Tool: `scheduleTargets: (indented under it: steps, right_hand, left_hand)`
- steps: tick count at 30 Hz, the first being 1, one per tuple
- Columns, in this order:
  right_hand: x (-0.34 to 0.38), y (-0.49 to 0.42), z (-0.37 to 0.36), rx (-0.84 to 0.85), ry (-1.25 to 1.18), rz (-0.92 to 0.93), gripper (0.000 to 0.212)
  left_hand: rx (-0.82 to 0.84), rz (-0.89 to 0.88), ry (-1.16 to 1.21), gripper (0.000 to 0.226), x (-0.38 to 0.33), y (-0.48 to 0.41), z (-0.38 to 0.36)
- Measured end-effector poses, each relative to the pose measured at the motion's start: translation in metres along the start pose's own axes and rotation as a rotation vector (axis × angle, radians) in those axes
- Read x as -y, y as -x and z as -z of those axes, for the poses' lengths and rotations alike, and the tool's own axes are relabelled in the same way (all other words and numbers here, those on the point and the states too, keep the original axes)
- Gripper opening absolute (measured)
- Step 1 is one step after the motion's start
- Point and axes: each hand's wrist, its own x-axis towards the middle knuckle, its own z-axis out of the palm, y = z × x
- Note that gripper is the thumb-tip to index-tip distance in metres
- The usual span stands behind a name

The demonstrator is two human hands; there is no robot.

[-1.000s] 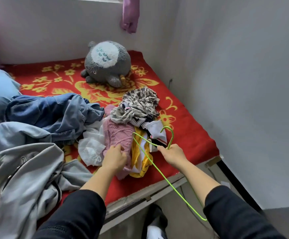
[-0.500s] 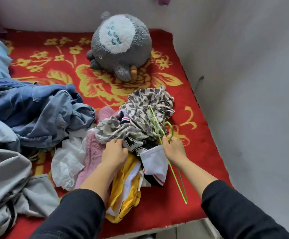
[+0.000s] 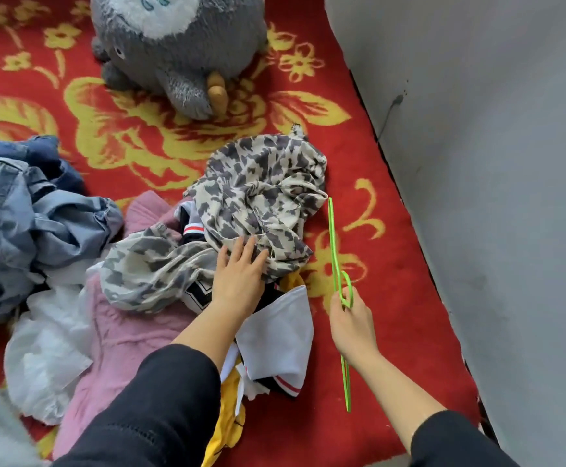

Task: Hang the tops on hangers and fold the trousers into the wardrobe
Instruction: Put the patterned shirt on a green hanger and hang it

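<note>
Right hand point(image 3: 350, 326) has its fingers curled around the green hanger point(image 3: 335, 251) right at the hook, so a proper closed grip. The hanger is seen nearly edge-on, one end pointing away over the red blanket point(image 3: 386, 271), the other running back past the wrist. The forearm comes in from the lower right, black sleeve pushed up.

Left hand point(image 3: 239, 274) is flat, palm down, fingers straight and slightly spread, resting on the leopard-print top point(image 3: 261, 193), holding nothing. That top sits crumpled on the clothes pile, over a pink knit point(image 3: 133, 335) and a white garment point(image 3: 281, 328). Denim point(image 3: 22, 214) is bunched at the left, with a grey plush toy point(image 3: 180, 45) at the far end.
</note>
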Motion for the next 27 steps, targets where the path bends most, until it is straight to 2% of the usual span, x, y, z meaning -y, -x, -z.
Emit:
scheduleTargets:
  steps: [3, 6, 9, 14, 16, 19, 22, 25, 26, 27]
  right_hand:
    - [-0.01, 0.001, -0.002, 0.017, 0.01, -0.004, 0.024]
    - [-0.007, 0.002, -0.004, 0.041, -0.009, -0.008, 0.027]
    - [0.009, 0.01, -0.004, 0.089, -0.04, -0.002, 0.024]
    - [0.038, 0.025, -0.007, 0.125, -0.109, 0.032, 0.027]
    - [0.047, 0.029, -0.012, 0.16, -0.111, 0.056, 0.022]
    - [0.055, 0.038, -0.021, 0.184, -0.123, 0.053, 0.023]
    - [0.055, 0.047, -0.03, 0.207, -0.124, 0.046, 0.024]
    - [0.05, 0.054, -0.036, 0.229, -0.068, 0.089, 0.02]
    - [0.048, 0.056, -0.038, 0.221, -0.049, 0.089, 0.019]
    - [0.046, 0.057, -0.039, 0.202, -0.028, 0.088, 0.018]
  left_hand:
    - [-0.052, -0.021, -0.027, 0.033, 0.004, -0.012, -0.003]
    - [-0.051, -0.075, 0.29, 0.027, 0.01, -0.003, 0.004]
    - [0.106, -0.179, 0.519, 0.016, 0.02, 0.028, 0.024]
    - [0.257, 0.07, 0.963, 0.051, 0.052, 0.074, 0.061]
    - [0.351, 0.132, 1.075, 0.052, 0.067, 0.087, 0.071]
    - [0.55, 0.2, 1.05, 0.047, 0.091, 0.104, 0.07]
    - [0.695, 0.264, 0.871, 0.04, 0.117, 0.127, 0.057]
    - [0.631, 0.346, 0.623, 0.015, 0.136, 0.148, 0.044]
    - [0.599, 0.345, 0.488, 0.015, 0.139, 0.153, 0.041]
    - [0.576, 0.321, 0.351, 0.026, 0.14, 0.157, 0.037]
